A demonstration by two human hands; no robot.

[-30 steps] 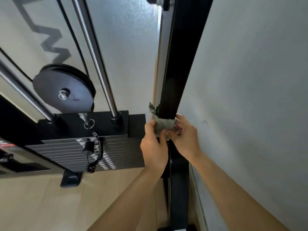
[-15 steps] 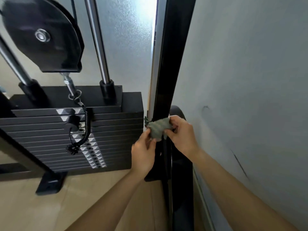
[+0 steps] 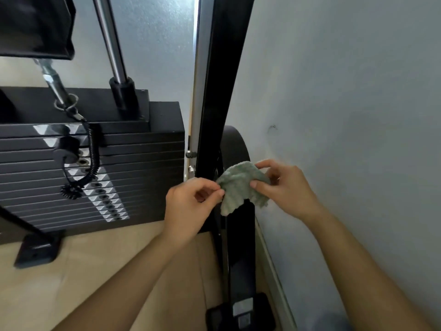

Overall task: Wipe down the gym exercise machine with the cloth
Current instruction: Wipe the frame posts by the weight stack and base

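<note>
A small grey-green cloth (image 3: 238, 187) hangs in front of the black upright post (image 3: 222, 91) of the gym machine, low down near a black pulley wheel (image 3: 235, 149). My left hand (image 3: 188, 206) pinches the cloth's left edge between thumb and fingertips. My right hand (image 3: 284, 189) pinches its upper right part. The cloth is held spread between the two hands and looks lifted just off the post. The black weight stack (image 3: 124, 177) with its selector pin and coiled cord (image 3: 91, 161) stands to the left.
A grey wall (image 3: 346, 115) runs close along the right of the post. A chrome guide rod (image 3: 112, 44) rises from the stack. The machine's black feet (image 3: 35, 252) rest on a light wooden floor (image 3: 95, 271). A base plate (image 3: 241, 311) lies at the post's bottom.
Both hands moved down the post with the cloth. It was wrapped around the post; now it is off the post, spread between both hands. The view tilted down.
</note>
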